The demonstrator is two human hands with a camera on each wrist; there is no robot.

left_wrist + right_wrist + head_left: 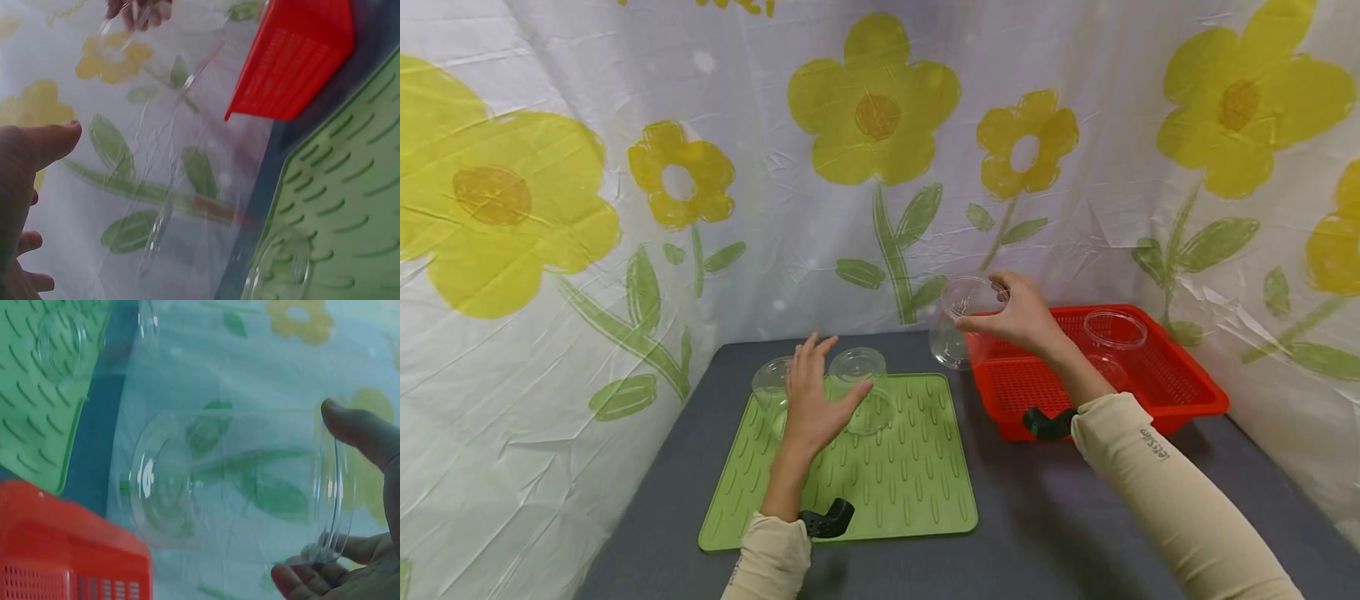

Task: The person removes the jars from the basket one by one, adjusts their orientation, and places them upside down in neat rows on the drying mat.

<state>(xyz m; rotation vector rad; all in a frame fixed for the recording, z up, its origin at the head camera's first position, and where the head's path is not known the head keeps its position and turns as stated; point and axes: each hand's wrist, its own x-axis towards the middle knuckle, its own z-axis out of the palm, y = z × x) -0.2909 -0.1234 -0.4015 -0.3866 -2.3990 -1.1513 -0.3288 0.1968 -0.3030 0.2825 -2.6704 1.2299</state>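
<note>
My right hand [1011, 317] grips a clear plastic jar [957, 337] by its rim, thumb on one side and fingers on the other. The jar hangs upright between the green mat and the red basket. In the right wrist view the whole jar [250, 481] shows, see-through, with its round base away from the palm. My left hand [816, 400] has its fingers spread over the green ridged mat [895, 483] and holds nothing. In the head view it overlaps a clear jar [767, 379] at the mat's back left; another clear jar [868, 387] stands just right of it.
A red slotted plastic basket [1180, 408] stands at the right of the dark grey table [1030, 525]. Inside it is one more clear jar [1115, 337]. A white curtain [760, 250] with yellow flowers hangs behind the table and along both sides.
</note>
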